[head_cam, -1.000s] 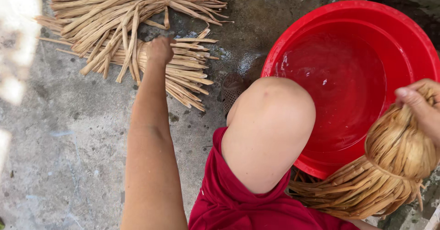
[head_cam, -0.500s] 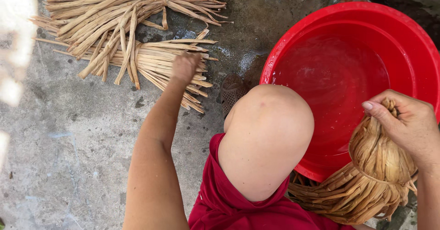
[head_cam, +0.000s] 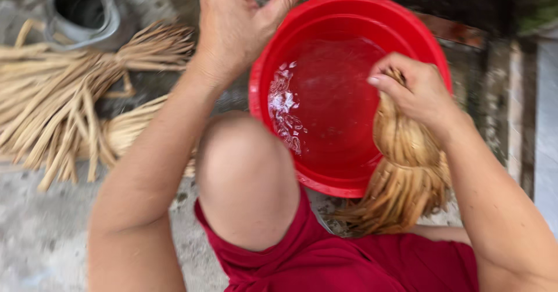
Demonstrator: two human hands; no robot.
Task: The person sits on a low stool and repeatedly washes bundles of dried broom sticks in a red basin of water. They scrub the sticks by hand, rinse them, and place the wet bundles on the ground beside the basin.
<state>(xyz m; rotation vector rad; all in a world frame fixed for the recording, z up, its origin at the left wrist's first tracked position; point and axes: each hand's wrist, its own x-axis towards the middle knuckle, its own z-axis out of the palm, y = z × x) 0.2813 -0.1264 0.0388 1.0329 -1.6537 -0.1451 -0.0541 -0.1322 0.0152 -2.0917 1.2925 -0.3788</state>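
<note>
A: Where's the straw bundle?
B: Draped over the red basin's right rim, clenched in the right hand.
A: The left hand?
B: Fingers spread, empty, above the basin's left edge; loose straw lies further left.

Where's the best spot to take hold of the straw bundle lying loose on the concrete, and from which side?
Grip the straw bundle at its pinched, tied waist, coming down from above: there the strands gather narrow, while both ends fan out wide and flat on the concrete floor.
</note>
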